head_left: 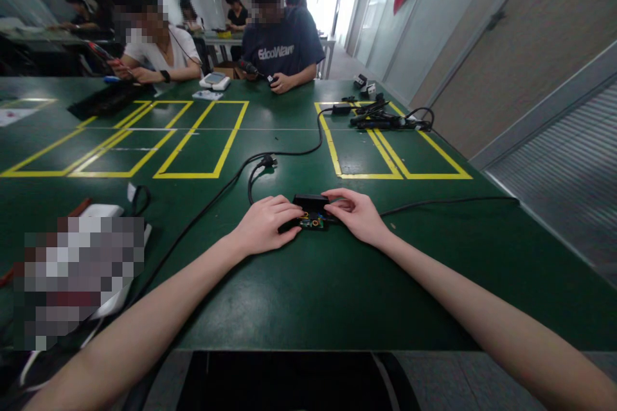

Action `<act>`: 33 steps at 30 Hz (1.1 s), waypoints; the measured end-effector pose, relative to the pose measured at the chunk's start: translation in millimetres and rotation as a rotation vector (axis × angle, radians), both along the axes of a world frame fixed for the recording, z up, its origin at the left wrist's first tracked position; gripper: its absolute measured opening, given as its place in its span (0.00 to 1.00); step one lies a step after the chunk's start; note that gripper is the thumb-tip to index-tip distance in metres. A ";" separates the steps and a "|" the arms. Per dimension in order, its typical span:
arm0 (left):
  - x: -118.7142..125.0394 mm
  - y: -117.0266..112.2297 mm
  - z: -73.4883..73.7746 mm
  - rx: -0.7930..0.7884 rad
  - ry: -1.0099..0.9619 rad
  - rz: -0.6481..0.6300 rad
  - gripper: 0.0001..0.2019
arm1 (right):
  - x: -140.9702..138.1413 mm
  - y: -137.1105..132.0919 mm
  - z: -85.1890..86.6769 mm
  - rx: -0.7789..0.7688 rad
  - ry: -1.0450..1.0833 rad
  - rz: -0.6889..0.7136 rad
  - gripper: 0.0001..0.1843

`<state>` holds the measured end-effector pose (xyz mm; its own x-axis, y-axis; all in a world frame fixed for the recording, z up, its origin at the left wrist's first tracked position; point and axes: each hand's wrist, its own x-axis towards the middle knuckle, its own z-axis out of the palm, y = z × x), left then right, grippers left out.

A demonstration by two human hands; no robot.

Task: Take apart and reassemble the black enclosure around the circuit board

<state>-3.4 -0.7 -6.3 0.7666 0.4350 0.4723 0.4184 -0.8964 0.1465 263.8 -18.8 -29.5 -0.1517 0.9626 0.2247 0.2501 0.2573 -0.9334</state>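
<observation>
Between my hands, on the green table (270,295), lies a power adapter whose black case (310,201) is opened up. Its circuit board (314,221) with small coils shows in the gap. My left hand (268,223) is closed on the adapter's left end, thumb in front and fingers above. My right hand (355,215) pinches the case at its upper right edge. Part of the case is covered by my fingers. A black cord (448,201) runs off to the right from near the adapter, and a cable with a plug (268,161) lies just behind my left hand.
Yellow tape outlines (216,174) mark the table. Bundled black cables (380,117) lie at the back right. At the left is a blurred-out white object (103,212). Across the table, one person (284,45) holds a tool and a small black part; another person (164,54) sits beside.
</observation>
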 end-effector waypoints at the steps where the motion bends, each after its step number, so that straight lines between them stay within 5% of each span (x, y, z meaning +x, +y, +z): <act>1: -0.1 0.2 -0.6 0.003 -0.001 -0.001 0.12 | -0.1 -0.1 0.1 0.000 -0.001 0.001 0.18; 21: -0.6 -0.7 3.7 0.021 0.002 0.066 0.08 | 5.0 -3.0 14.9 0.227 -0.294 0.054 0.12; 29: -0.5 -0.3 -0.8 -0.085 -0.095 0.094 0.36 | 8.1 -3.7 18.4 0.251 -0.353 0.073 0.13; 33: -1.9 1.3 -3.4 -0.127 -0.092 0.071 0.35 | 10.0 -3.8 16.8 0.315 -0.372 0.089 0.12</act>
